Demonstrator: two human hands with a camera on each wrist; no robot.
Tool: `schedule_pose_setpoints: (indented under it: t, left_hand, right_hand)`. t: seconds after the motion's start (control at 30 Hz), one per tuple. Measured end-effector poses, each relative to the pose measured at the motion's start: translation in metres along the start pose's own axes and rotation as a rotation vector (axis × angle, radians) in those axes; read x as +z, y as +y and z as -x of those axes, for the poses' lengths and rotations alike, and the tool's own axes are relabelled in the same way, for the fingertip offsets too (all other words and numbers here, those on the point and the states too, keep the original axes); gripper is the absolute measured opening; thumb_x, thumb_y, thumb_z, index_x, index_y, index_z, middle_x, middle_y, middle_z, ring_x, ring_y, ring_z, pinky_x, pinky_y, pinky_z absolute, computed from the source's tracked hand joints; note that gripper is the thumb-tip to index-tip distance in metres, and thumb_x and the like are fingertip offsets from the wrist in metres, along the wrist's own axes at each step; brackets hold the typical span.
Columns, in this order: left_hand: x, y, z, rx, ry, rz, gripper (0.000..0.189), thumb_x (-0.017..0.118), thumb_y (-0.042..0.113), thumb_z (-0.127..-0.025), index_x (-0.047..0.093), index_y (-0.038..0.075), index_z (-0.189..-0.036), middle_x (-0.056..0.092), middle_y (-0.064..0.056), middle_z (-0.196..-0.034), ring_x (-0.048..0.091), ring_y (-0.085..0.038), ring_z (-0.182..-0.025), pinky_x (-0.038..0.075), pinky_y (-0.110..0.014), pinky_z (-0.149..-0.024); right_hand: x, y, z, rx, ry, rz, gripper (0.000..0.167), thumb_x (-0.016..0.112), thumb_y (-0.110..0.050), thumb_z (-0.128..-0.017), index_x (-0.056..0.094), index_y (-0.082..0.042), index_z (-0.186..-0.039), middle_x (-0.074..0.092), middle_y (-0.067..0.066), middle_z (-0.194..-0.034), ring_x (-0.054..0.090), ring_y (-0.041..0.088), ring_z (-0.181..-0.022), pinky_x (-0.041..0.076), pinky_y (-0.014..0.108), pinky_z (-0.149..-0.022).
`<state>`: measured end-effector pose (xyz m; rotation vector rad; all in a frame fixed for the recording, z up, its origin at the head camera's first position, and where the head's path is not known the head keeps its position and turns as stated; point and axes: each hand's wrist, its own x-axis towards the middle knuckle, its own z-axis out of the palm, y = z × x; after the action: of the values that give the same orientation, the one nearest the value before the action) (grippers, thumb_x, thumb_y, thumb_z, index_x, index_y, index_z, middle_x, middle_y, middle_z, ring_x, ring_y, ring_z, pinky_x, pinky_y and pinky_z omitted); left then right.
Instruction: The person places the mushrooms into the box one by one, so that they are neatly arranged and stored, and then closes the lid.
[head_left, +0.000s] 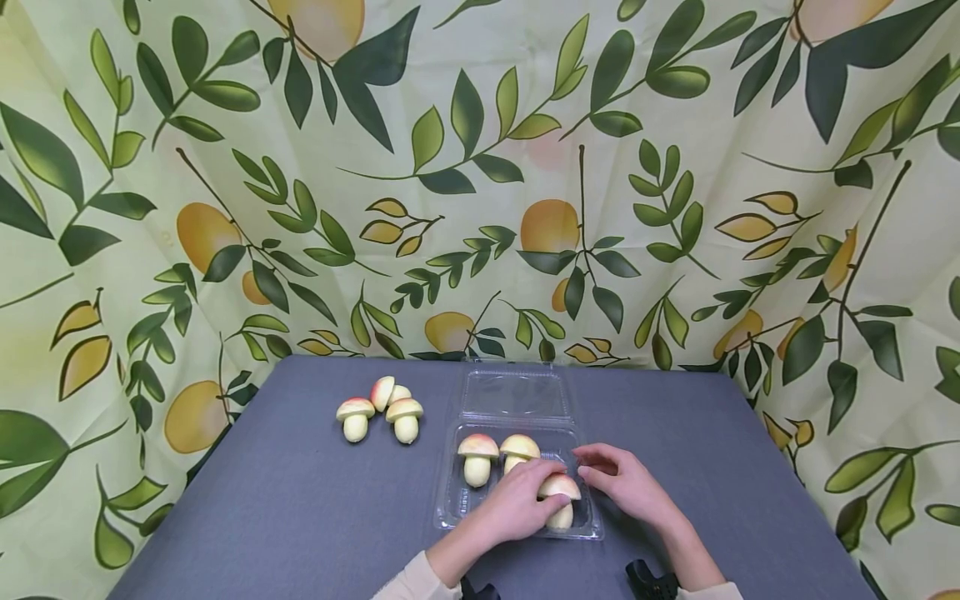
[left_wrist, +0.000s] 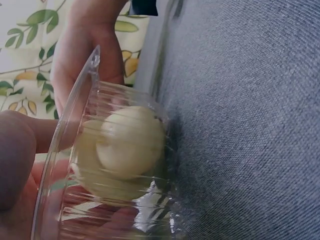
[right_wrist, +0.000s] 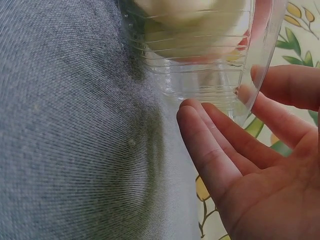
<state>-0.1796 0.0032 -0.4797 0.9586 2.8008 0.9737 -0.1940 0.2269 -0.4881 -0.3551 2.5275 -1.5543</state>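
A clear plastic clamshell box (head_left: 450, 505) lies on the table with its lid (head_left: 516, 395) folded back. Inside are a mushroom (head_left: 477, 461) with a red-tinged cap at the left, a second mushroom (head_left: 519, 447) beside it, and a third (head_left: 561, 487) at the front right. My left hand (head_left: 517, 504) reaches into the box and holds that third mushroom, thumb and fingers around its cap. Through the clear wall in the left wrist view, its pale stem (left_wrist: 132, 142) faces the camera. My right hand (head_left: 626, 483) is at the box's right rim, fingers loosely bent, holding nothing.
Several more mushrooms (head_left: 405, 419) lie in a group on the dark grey table (head_left: 315, 517), left of the box. A cloth with a leaf and fruit print (head_left: 480, 217) hangs behind the table and along its sides.
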Motion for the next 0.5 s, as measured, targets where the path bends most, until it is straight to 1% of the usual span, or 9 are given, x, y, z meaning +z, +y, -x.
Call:
schedule_pose_setpoints:
  t: [0.13,0.37,0.5]
  left_hand:
    - [-0.003,0.0,0.001,-0.007,-0.001,0.003,0.039,0.067,0.03,-0.098,0.064,0.011,-0.132,0.065,0.001,-0.131,0.056,-0.017,-0.126,0.045,-0.034,-0.105]
    - [-0.008,0.002,0.006,0.027,0.006,-0.034,0.037,0.062,0.03,-0.101,0.064,0.011,-0.132,0.065,0.001,-0.132,0.055,-0.018,-0.129,0.043,-0.035,-0.108]
    - [-0.015,0.006,0.01,0.038,0.004,-0.048,0.036,0.06,0.032,-0.102,0.064,0.012,-0.132,0.065,0.002,-0.132,0.054,-0.017,-0.13,0.043,-0.033,-0.108]
  right_hand:
    - [0.0,-0.001,0.0,0.006,0.006,0.013,0.036,0.067,-0.016,-0.099,0.063,0.004,-0.129,0.066,0.019,-0.123,0.066,0.025,-0.107,0.055,0.03,-0.084]
    - [0.001,0.001,-0.003,0.031,0.019,0.022,0.036,0.067,-0.016,-0.098,0.064,0.003,-0.129,0.067,0.018,-0.122,0.066,0.025,-0.105,0.055,0.029,-0.083]
    - [0.002,-0.001,-0.001,0.025,0.016,0.01,0.036,0.068,-0.015,-0.098,0.063,0.003,-0.129,0.066,0.018,-0.122,0.066,0.025,-0.105,0.055,0.029,-0.082]
